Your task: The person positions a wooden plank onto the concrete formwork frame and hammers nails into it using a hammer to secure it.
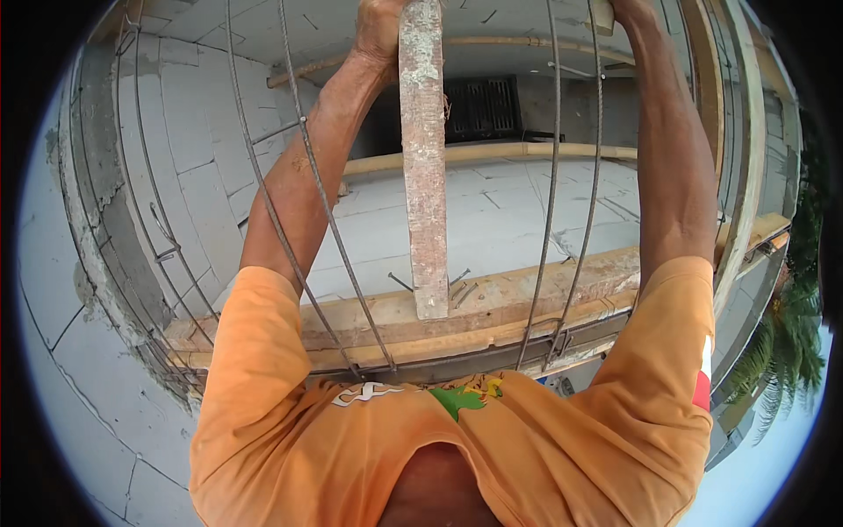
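My left hand (379, 31) grips the upper part of an upright, weathered wooden batten (423, 176) speckled with pale paint, in the middle of the view. My right hand (625, 12), partly cut off at the top edge, is closed at a short beige object (601, 19) too cropped to identify. Thin steel rebar rods (553, 176) run lengthwise on both sides of the batten, some passing across my left forearm. Several loose-looking nails (459, 285) stick out near the batten's lower end, by a long horizontal timber (500, 285).
Grey block walls (189, 114) surround the framework, with bamboo poles (536, 151) crossing it. A rough concrete edge (114, 263) is at left. Wooden posts (738, 158) stand at right, with palm fronds (773, 360) beyond. A dark grille (479, 107) shows past the batten.
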`<state>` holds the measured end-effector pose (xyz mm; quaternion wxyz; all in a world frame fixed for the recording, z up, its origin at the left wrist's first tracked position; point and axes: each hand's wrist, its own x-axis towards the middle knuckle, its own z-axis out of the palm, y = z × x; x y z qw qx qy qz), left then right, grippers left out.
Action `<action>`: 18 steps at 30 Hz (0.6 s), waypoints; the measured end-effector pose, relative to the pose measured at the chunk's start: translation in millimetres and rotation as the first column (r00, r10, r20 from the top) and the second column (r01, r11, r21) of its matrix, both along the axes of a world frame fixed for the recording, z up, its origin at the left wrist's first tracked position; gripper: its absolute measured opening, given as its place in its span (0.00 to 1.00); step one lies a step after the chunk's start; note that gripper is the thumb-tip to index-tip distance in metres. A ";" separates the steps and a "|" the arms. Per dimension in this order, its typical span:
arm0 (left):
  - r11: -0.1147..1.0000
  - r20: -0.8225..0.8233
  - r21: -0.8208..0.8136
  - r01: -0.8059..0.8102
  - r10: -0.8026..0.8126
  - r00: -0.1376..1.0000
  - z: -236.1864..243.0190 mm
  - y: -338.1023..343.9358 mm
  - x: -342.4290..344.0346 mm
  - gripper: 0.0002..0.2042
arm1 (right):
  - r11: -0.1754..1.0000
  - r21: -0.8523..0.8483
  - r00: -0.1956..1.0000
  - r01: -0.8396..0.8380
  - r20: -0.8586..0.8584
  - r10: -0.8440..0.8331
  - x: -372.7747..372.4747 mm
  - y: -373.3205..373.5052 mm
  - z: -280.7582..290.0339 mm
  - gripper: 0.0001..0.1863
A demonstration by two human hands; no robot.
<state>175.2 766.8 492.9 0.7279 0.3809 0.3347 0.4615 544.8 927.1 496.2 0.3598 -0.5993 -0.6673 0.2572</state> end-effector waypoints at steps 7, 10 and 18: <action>0.988 -0.083 0.015 -0.154 0.155 0.984 5.4 -13.1 13.2 0.08 | 0.925 -0.277 0.940 0.260 -0.147 -0.309 -8.5 -108.1 110.7 0.11; 0.984 -0.025 0.001 -0.177 0.177 0.984 0.5 -11.2 14.2 0.07 | 0.890 -0.236 0.908 0.391 -0.061 -0.415 -3.7 -144.4 136.5 0.11; 0.996 0.074 0.023 -0.085 0.083 0.994 -12.8 -20.9 -7.1 0.25 | 0.947 -0.106 0.944 0.303 -0.105 -0.314 -79.5 -378.1 235.7 0.34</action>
